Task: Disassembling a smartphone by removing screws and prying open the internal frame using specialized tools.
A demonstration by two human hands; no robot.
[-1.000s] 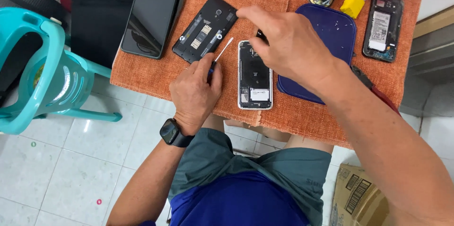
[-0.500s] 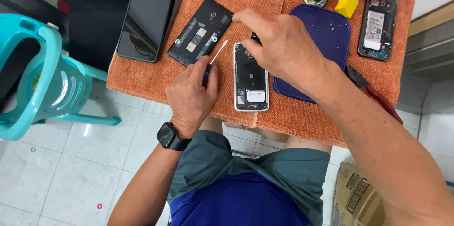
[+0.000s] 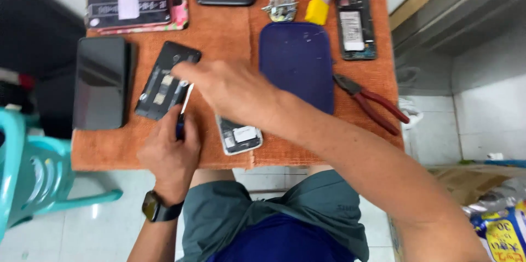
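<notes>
While left hand (image 3: 167, 155) grips screwdriver (image 3: 183, 109) | right hand (image 3: 233, 89) reaches leftward over opened phone (image 3: 239, 136)

The left hand (image 3: 167, 152) is being kept curled, seemingly gripping. The right hand (image 3: 230, 92) is being stretched leftward across it, fingers blurred.

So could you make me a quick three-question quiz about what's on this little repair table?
1. True or false: the left hand holds a screwdriver.
2. Which tool lies right of the blue mat? A) red-handled pliers B) hammer C) scissors
3. What is the right hand reaching over?

Key
1. True.
2. A, the pliers.
3. The open black phone back, with another opened phone partly hidden beneath the wrist.
</notes>
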